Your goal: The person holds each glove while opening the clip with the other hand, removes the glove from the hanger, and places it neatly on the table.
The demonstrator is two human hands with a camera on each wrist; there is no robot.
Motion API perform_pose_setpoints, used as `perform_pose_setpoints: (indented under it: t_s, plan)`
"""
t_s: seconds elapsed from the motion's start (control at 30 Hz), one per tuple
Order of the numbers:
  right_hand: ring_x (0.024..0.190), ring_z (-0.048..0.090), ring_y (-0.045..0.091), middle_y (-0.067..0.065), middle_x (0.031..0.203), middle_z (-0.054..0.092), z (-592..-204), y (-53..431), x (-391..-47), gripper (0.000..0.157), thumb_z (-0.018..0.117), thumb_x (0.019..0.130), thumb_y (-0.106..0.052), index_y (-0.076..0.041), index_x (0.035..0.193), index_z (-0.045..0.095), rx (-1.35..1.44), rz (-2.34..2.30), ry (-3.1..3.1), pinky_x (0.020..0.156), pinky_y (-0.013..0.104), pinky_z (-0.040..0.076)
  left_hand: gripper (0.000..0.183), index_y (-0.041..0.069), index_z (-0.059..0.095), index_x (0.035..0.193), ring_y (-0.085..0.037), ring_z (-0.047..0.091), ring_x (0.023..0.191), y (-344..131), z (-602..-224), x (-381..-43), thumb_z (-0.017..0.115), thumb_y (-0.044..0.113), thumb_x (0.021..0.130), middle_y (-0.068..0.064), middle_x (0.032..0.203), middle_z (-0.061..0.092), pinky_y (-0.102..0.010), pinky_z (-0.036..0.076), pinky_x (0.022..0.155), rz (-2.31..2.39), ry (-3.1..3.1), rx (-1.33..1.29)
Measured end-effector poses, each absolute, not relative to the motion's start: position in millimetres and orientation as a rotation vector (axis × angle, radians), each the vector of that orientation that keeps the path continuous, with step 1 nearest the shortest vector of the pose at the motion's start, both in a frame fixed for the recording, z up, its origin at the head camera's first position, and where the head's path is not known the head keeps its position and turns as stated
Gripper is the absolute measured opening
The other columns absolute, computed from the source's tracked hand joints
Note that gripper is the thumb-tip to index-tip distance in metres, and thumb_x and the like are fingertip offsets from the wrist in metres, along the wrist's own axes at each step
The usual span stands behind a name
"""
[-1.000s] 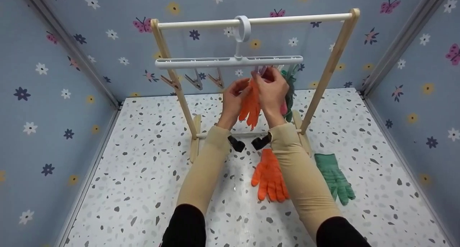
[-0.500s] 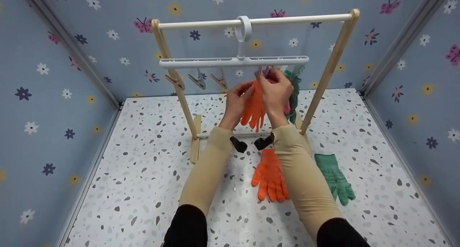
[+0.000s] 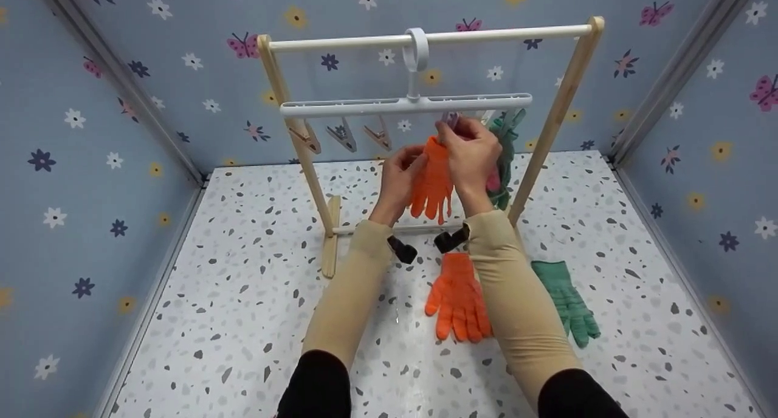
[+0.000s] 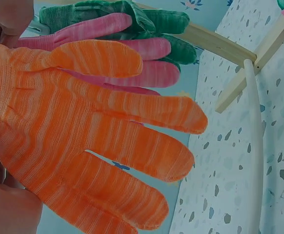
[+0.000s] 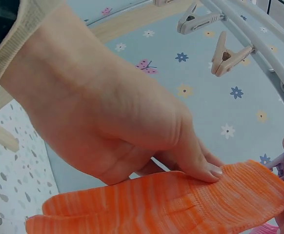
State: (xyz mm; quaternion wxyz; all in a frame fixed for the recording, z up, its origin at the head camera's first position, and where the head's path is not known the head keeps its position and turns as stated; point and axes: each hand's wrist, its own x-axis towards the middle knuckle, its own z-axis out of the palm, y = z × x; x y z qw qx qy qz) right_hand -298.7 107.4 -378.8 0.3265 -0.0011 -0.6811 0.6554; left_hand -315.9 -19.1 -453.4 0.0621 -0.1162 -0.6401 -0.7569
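My left hand (image 3: 401, 178) pinches an orange knit glove (image 3: 433, 181) by its cuff edge, and the glove's fingers hang down. In the right wrist view, the left hand's (image 5: 127, 107) thumb presses on the ribbed cuff. My right hand (image 3: 475, 154) grips a purple clothespin (image 3: 450, 119) under the white hanger (image 3: 352, 107), at the top of the orange glove. The right wrist view shows this purple clothespin (image 5: 281, 163) at the cuff's end; whether its jaws bite the fabric I cannot tell. Pink (image 4: 152, 73) and green gloves (image 4: 169, 22) hang behind.
Several clothespins (image 3: 378, 137) dangle from the hanger's left half. The hanger hangs on a wooden rack (image 3: 504, 34). On the speckled surface lie another orange glove (image 3: 457, 299) and a green glove (image 3: 565, 302). Flowered walls (image 3: 79, 181) enclose the sides and back.
The hanger and its clothespins have shifted to the right. Both hands have moved slightly right with the orange glove, whose broad side now faces the head camera more. The gloves lying below stay put.
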Motion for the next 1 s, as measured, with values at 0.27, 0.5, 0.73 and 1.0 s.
perform_pose_setpoints:
  t_s: [0.27, 0.5, 0.73, 1.0]
  plan:
    - [0.074, 0.066, 0.019, 0.008, 0.083, 0.072, -381.6, 112.0, -297.4, 0.023, 0.086, 0.08, -0.02, -0.003, 0.091, 0.076, -0.006, 1.714, -1.787, 0.072, 0.026, 0.055, 0.023, 0.005, 0.067, 0.115, -0.022, 0.06, 0.092, -28.7, -460.7, -308.1, 0.067, 0.02, 0.097, -0.009, 0.103, 0.066, -0.032, 0.052, 0.081, -2.263, -1.965, -0.323]
    - [0.079, 0.067, 0.019, 0.007, 0.089, 0.072, -383.5, 114.5, -297.8, 0.026, 0.084, 0.083, -0.025, -0.005, 0.096, 0.075, 0.025, 1.726, -1.798, 0.077, 0.029, 0.056, 0.019, 0.004, 0.066, 0.112, -0.022, 0.06, 0.093, -40.1, -463.2, -298.7, 0.068, 0.014, 0.096, -0.01, 0.103, 0.065, -0.032, 0.051, 0.082, -2.33, -1.931, -0.273]
    - [0.08, 0.067, 0.018, 0.006, 0.09, 0.072, -382.2, 115.6, -295.7, 0.025, 0.085, 0.082, -0.025, -0.006, 0.097, 0.075, 0.009, 1.706, -1.828, 0.077, 0.028, 0.056, 0.017, 0.003, 0.066, 0.11, -0.021, 0.061, 0.09, -54.3, -465.7, -279.4, 0.069, 0.012, 0.096, -0.011, 0.101, 0.063, -0.031, 0.055, 0.076, -2.492, -1.859, -0.156]
    - [0.08, 0.066, 0.018, 0.006, 0.091, 0.072, -382.1, 116.6, -295.7, 0.026, 0.084, 0.083, -0.024, -0.004, 0.098, 0.075, 0.023, 1.676, -1.84, 0.073, 0.028, 0.055, 0.017, 0.003, 0.061, 0.11, -0.02, 0.058, 0.09, -75.4, -479.2, -250.7, 0.067, 0.011, 0.096, -0.009, 0.102, 0.06, -0.031, 0.053, 0.072, -2.679, -1.787, -0.044]
